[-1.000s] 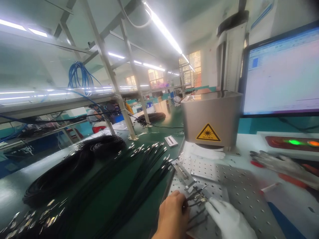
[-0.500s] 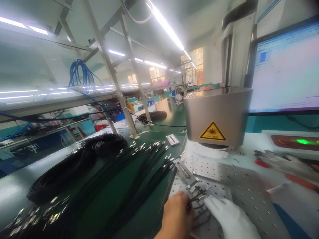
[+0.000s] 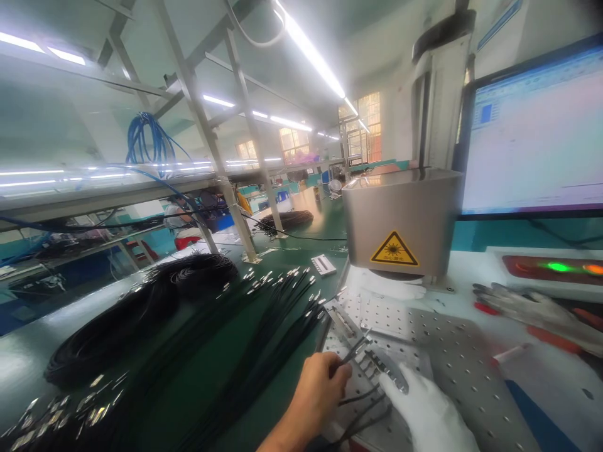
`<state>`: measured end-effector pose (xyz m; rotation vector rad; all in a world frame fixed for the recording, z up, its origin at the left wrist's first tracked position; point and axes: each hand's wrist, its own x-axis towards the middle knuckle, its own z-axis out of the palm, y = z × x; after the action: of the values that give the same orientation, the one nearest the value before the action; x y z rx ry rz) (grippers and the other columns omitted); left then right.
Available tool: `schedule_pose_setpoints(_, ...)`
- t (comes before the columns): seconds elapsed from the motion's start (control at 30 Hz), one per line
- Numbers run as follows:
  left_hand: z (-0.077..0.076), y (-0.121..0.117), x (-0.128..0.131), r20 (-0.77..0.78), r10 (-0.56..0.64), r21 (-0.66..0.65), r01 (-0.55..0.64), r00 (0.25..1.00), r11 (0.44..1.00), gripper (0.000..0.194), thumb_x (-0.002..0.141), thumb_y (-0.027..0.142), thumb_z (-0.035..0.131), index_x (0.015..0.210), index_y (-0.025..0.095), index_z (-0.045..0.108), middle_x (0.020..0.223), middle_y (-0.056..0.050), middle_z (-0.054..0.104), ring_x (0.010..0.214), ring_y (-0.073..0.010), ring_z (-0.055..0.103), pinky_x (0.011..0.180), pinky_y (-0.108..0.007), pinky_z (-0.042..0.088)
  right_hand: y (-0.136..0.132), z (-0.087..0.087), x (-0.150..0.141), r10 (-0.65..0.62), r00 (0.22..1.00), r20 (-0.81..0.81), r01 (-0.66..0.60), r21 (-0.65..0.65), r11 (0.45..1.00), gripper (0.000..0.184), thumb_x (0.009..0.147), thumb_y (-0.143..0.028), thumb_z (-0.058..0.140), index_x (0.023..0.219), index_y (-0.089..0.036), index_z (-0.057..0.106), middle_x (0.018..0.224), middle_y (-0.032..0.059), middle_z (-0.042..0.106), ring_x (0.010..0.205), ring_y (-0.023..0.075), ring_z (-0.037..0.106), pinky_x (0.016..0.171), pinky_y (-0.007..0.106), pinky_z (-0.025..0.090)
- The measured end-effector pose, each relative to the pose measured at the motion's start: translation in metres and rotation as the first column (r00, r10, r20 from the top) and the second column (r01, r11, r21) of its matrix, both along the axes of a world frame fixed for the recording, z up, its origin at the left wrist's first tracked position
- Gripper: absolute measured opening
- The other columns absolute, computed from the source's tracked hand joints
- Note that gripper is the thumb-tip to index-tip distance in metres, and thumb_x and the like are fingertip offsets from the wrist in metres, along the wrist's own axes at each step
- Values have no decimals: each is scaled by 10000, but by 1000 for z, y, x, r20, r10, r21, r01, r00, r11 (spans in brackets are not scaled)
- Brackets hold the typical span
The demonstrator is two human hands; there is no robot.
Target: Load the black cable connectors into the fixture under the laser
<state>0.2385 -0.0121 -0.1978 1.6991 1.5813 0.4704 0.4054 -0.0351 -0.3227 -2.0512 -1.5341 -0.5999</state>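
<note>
Seating each cable end squarely calls for a light pinch close to the metal tip. The bare left hand (image 3: 316,390) is closed around a thin black cable (image 3: 352,349), its shiny tip raised just above the slotted metal holder (image 3: 384,369) on the perforated plate (image 3: 452,351). The white-gloved right hand (image 3: 431,417) lies with fingers spread and nothing gripped, its fingertips pressing the near end of the holder; that steadies it, and I judge the press should stay flat so the holder does not skid over the plate. A few more cables trail from the holder towards the body, between the two hands, and could snag a wrist.

To the left, a broad fan of loose cables (image 3: 264,320) covers the green desk (image 3: 28,370), with black coils (image 3: 113,333) beyond it. The laser head (image 3: 400,220), marked by a yellow warning triangle, hangs right over the far part of the plate, so the hands are best kept low. A grey glove (image 3: 532,311) lies to the right, under the monitor (image 3: 537,125).
</note>
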Motion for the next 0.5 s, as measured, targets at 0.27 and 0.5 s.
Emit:
schedule_pose_setpoints(0.27,1,4,18,-50,14,23,-13,999,1000,59,740,146,538,691,163,509,674,35,528,666,-86,449,623,-222,302,1,25,-2,-52,920,-389,-130,-428,894,546,968,-451,266,1244,-188,657,1210,122,616,916,204,669,856,330,551)
schedule_pose_setpoints(0.5,0,12,25,-91,-47,-5,46,995,999,96,775,193,547,716,140,601,687,19,535,689,-95,459,653,-234,306,1,26,9,45,886,-462,-262,-417,870,546,954,-506,290,1229,-219,665,1124,129,647,855,227,673,790,360,564)
